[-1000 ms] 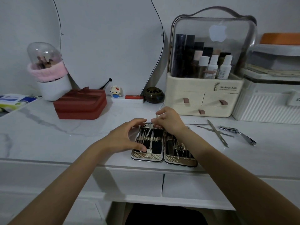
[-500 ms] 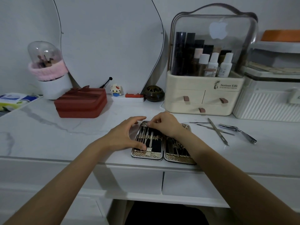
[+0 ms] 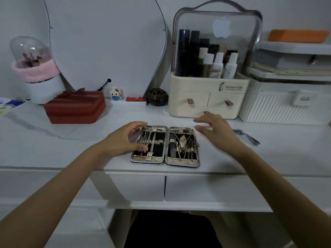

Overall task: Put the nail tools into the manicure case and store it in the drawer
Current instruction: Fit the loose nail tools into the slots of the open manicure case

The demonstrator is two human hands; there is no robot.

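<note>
White marble-look vanity top (image 3: 53,140) fills the middle of the frame, with a cream cosmetic organizer (image 3: 209,97) upper right and 2 drawers (image 3: 206,188) below the front edge. The manicure case (image 3: 165,145) lies open and flat at center, its 2 halves side by side, hinge and tools running front-to-back. Left hand (image 3: 121,140) holds the case's left edge, thumb on the lining; right hand (image 3: 215,131) hovers just right of it, fingers loosely spread and blurry, with nail clippers (image 3: 247,136) lying beyond at right.
</note>
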